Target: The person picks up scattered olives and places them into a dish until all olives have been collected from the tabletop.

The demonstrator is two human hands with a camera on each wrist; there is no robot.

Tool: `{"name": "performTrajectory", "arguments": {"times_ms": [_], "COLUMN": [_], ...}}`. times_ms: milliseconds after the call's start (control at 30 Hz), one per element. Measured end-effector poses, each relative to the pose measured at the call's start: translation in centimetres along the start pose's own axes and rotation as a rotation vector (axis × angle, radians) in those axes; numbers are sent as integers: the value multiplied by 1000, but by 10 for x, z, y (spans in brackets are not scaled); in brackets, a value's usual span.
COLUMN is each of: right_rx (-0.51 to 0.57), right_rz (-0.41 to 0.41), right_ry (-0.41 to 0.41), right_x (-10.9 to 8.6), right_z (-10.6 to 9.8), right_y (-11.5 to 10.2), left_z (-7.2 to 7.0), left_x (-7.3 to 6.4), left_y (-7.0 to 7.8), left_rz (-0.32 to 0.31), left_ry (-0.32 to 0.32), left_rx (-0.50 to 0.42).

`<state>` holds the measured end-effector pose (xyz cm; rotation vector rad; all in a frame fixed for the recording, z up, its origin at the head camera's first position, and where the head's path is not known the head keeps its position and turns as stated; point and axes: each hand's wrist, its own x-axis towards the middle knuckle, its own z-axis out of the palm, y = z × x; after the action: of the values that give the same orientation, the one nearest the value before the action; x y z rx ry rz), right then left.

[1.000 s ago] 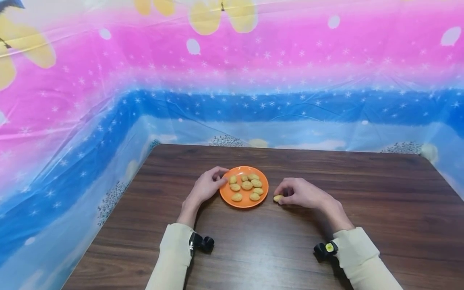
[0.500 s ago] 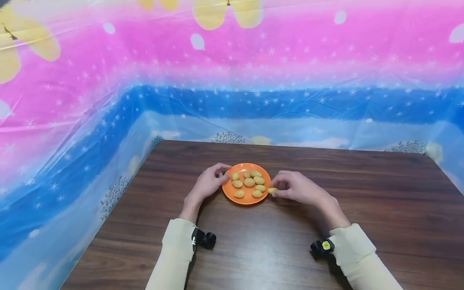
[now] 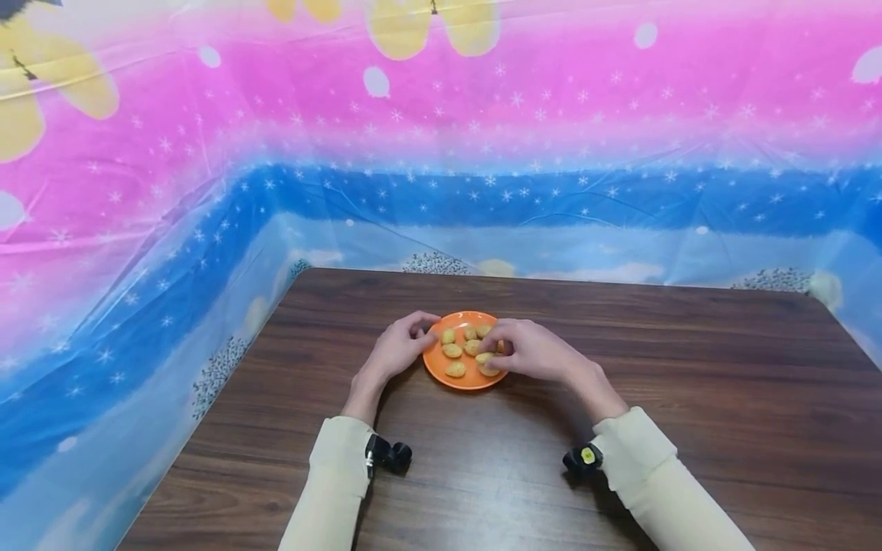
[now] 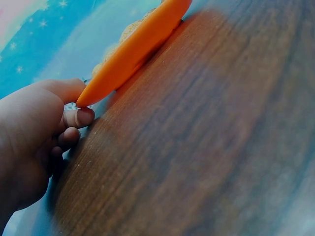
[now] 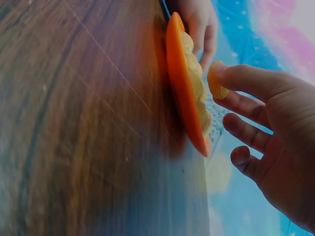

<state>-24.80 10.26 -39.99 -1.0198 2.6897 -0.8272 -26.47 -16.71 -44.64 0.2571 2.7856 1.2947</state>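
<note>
An orange plate (image 3: 470, 383) bears several oval, yellowish-tan nuts in rough shells (image 3: 455, 370). At its left rim my left hand (image 3: 398, 348) pinches the plate, with the thumb over the edge and a finger under it, as the left wrist view shows. My right hand (image 3: 540, 353) is above the right half of the plate. Between its thumb and forefinger it pinches one nut (image 5: 217, 80), while the other fingers are loosely bent. That nut is held just apart from the pile in the right wrist view. In the head view my right hand hides some nuts.
The plate stands on a dark brown wooden table (image 3: 482, 459). Behind and to the left hangs a pink and blue cloth (image 3: 482, 199) with snowflakes. Each wrist carries a small black camera, the left one (image 3: 389, 455) and the right one (image 3: 582, 459).
My right hand has lifted the nut from the table right of the plate and carried it left, over the plate. My left hand has stayed at the rim.
</note>
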Motion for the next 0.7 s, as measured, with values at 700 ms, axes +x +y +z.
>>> {"name": "performTrajectory", "arguments": {"times_ms": [700], "right_rx": [-124], "right_rz": [-20], "right_ry": [-16], "right_x": [20], "right_z": [22], "right_y": [-11], "left_z": [0], "left_x": [0], "left_y": [0], "left_rz": [-9], "left_ry": [-5], "left_rx": [-4]}}
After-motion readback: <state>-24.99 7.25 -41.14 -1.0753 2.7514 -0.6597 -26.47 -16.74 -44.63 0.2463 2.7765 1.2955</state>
